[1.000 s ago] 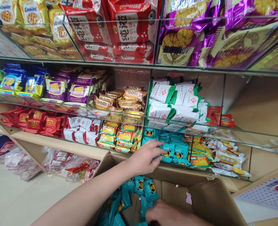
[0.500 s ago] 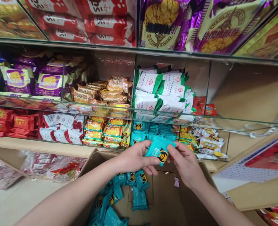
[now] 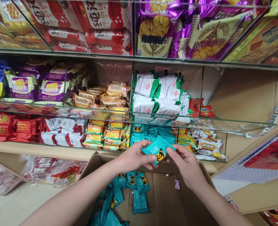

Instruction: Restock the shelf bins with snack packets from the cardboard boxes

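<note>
My left hand (image 3: pixel 134 155) and my right hand (image 3: pixel 186 163) both pinch a small stack of teal snack packets (image 3: pixel 156 149), held just in front of the shelf compartment of the same teal packets (image 3: pixel 153 131). The left fingers close on the stack's left side, the right fingers on its lower right corner. Below my hands stands an open cardboard box (image 3: pixel 167 201) with several more teal packets (image 3: pixel 131 188) lying in its left half.
Glass-divided shelves hold white-green packets (image 3: pixel 160 94), brown packets (image 3: pixel 103 95), orange-green packets (image 3: pixel 106 133), red-white packets (image 3: pixel 61 130) and purple packets (image 3: pixel 47 88). Large biscuit bags (image 3: pixel 157 31) fill the top shelf. Bagged goods (image 3: pixel 51 171) lie under the lowest shelf. The compartment at right (image 3: pixel 242 94) is bare.
A second ago my left hand rested on the shelved teal packets and my right hand was down in the box. Now both hands hold teal packets together in front of the shelf.
</note>
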{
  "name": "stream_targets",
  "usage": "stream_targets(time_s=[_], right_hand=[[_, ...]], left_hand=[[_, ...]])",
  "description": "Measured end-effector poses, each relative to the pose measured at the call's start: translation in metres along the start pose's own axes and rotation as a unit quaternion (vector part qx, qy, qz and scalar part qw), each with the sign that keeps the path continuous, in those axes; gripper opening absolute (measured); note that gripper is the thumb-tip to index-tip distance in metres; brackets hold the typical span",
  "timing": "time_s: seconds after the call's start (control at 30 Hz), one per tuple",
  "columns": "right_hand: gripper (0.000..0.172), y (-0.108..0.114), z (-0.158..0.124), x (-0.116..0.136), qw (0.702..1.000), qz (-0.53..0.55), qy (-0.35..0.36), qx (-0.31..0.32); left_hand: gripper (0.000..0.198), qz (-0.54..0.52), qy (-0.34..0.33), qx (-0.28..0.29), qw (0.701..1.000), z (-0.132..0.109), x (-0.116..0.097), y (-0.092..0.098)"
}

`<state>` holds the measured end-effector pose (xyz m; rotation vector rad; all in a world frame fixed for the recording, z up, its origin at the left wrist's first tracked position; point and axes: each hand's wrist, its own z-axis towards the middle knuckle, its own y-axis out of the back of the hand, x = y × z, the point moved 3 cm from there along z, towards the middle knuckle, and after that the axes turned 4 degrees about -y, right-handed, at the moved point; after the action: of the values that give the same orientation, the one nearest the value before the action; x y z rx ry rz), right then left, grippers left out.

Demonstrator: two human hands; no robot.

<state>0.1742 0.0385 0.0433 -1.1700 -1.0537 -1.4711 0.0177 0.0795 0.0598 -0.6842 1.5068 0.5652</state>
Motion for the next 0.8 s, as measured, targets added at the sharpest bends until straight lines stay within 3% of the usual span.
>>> stream_targets(time_s=[0.1,0.2,0.4,0.63,0.8], right_hand=[[0.04,-0.003,0.002,-0.001,0.998,0.002,-0.003,0.056],[0.031,-0.002,0.004,-0.005,0.993,-0.037,-0.034,0.103],[0.03,0.013,0.032,-0.012,0.999,-0.034,-0.016,-0.038],[0.031,0.001,0.084,-0.017,0.941,-0.298,0.055,-0.152],[0.034,-0.006,0.116,-0.023,0.921,-0.349,0.071,-0.157]], left_hand=[[0.047,0.094,-0.013,0.004,0.995,0.0,0.004,0.001],[0.041,0.171,-0.015,0.001,0.985,0.002,0.009,0.003],[0.028,0.312,-0.096,-0.112,0.939,0.01,0.009,0.023],[0.02,0.472,-0.142,-0.073,0.867,0.017,0.027,0.026],[0.021,0.513,-0.166,-0.057,0.84,0.013,0.025,0.021]])
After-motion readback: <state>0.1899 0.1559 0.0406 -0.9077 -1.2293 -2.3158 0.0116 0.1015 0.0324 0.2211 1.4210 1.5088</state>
